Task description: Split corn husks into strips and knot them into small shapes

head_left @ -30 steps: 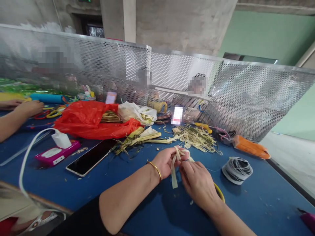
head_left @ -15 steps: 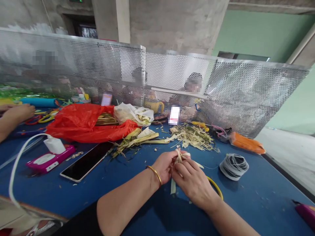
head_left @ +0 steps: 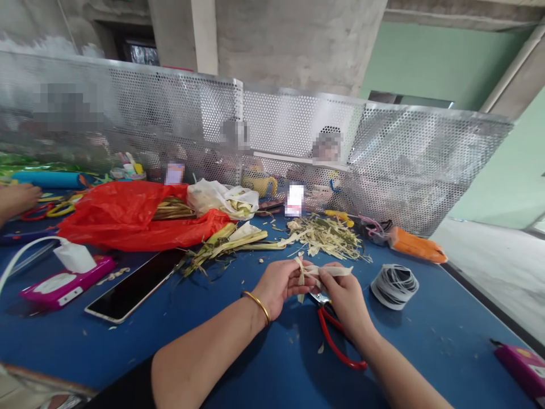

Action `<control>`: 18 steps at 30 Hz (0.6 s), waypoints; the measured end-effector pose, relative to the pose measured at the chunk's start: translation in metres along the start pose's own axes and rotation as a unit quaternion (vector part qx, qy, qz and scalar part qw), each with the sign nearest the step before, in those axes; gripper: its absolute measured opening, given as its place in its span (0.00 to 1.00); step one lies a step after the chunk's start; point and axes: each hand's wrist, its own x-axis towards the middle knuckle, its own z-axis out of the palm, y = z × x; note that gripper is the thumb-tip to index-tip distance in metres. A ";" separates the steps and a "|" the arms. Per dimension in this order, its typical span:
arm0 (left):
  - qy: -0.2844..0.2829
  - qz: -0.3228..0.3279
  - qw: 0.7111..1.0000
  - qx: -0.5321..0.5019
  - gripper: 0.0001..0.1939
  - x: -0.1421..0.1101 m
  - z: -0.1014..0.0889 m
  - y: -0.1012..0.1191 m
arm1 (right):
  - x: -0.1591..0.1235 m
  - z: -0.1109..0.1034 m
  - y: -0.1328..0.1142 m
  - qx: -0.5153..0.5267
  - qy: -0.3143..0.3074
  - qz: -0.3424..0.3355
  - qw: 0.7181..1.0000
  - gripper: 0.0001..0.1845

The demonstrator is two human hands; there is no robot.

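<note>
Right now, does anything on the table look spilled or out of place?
Yes, mildly: shreds lie heaped straight on the table beyond the right hand, and stalks lie loose beside the red bag. Both look untidy because nothing contains them.

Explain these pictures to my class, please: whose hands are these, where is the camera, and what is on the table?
There is no robot here: a person works with two bare hands. One camera, worn on that person's head, looks forward and down. The left hand and right hand hold a pale, flat strip between them. Red-handled scissors lie on the blue table, partly hidden by the right hand. Around them are a heap of plant shreds, a pale coil, a dark-screened phone and a red plastic bag. The hand at the far left edge is another person's.
</note>
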 end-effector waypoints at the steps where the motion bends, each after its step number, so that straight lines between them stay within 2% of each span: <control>1: 0.000 -0.002 1.000 0.001 0.10 0.000 0.000 0.000 | 0.000 0.002 0.000 0.021 -0.010 0.021 1.000 0.14; 5: -0.016 -0.008 1.000 -0.003 0.10 -0.001 0.000 0.002 | -0.003 0.006 -0.004 0.055 -0.006 0.076 0.996 0.14; 10: -0.029 0.030 0.999 0.029 0.11 -0.001 0.001 -0.003 | -0.006 0.008 -0.011 0.085 -0.004 0.097 0.992 0.13; 14: 0.017 0.090 0.992 0.088 0.14 0.002 0.000 -0.010 | -0.008 0.008 -0.015 0.111 -0.026 0.153 0.982 0.15; 18: 0.103 0.146 0.979 0.097 0.14 0.005 -0.002 -0.006 | -0.012 0.010 -0.018 0.154 -0.048 0.194 0.968 0.13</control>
